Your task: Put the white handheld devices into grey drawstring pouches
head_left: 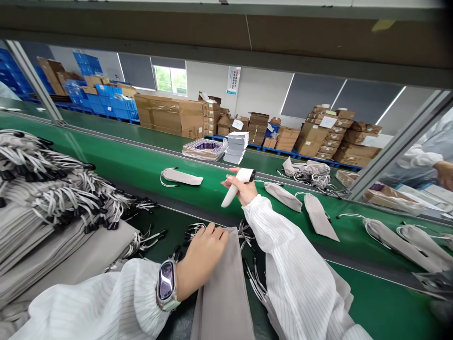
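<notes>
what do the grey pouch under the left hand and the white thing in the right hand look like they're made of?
Grey pouch: likely a soft matte fabric; it lies limp and flat, with drawstring cords at the mouth. White device in the right hand: probably smooth moulded plastic, slightly glossy, rigid rounded body with a dark end. Left hand presses the pouch top.

A long green conveyor belt [141, 165] crosses the room. Behind the belt, stacked cardboard boxes [170, 115] and blue crates [106, 101] stand along a white wall [262, 92]. Above the boxes, a window [170, 79] gives daylight.
</notes>
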`<state>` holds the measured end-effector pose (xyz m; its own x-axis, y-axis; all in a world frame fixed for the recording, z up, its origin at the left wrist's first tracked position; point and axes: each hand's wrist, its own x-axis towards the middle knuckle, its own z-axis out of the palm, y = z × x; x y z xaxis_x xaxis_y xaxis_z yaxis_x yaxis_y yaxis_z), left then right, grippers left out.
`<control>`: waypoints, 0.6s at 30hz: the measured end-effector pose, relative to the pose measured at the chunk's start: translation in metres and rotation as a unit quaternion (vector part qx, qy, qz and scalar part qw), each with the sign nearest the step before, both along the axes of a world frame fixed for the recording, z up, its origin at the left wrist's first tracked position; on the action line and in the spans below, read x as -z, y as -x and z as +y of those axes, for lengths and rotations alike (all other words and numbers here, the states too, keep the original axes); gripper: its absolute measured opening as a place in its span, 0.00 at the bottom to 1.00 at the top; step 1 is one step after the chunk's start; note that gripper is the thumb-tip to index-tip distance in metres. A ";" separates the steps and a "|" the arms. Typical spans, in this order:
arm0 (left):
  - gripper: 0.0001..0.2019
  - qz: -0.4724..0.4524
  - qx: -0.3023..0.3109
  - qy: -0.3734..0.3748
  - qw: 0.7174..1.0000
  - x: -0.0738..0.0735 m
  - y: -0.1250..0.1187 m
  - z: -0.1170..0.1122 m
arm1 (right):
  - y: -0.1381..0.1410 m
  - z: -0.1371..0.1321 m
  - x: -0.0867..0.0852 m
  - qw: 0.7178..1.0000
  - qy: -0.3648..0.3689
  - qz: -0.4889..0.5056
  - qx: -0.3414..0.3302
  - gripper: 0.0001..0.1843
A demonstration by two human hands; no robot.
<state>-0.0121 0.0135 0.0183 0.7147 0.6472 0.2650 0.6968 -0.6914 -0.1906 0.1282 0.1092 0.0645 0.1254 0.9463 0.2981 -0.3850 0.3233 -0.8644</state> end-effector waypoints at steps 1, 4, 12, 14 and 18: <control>0.09 0.000 0.000 -0.003 1.000 0.001 0.000 0.000 | 0.002 -0.002 -0.002 1.000 -0.013 0.003 0.017 0.20; 0.09 0.006 0.002 0.000 1.000 0.000 0.000 0.000 | 0.006 -0.005 -0.002 0.994 -0.053 0.052 0.081 0.20; 0.11 0.011 0.006 0.022 1.000 -0.004 0.001 0.000 | -0.004 0.002 0.038 0.978 -0.024 -0.061 0.199 0.14; 0.12 0.009 0.006 0.022 1.000 -0.003 0.001 0.001 | -0.010 0.000 0.040 0.976 -0.010 -0.044 0.212 0.15; 0.10 0.025 0.045 0.015 0.999 -0.002 0.004 0.003 | -0.010 -0.010 0.035 0.974 -0.068 -0.079 0.202 0.15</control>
<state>-0.0158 0.0170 0.0201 0.7821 0.5872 0.2088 0.6219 -0.7566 -0.2020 0.1383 0.0995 0.0298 0.4210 0.7796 0.4636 -0.0687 0.5371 -0.8407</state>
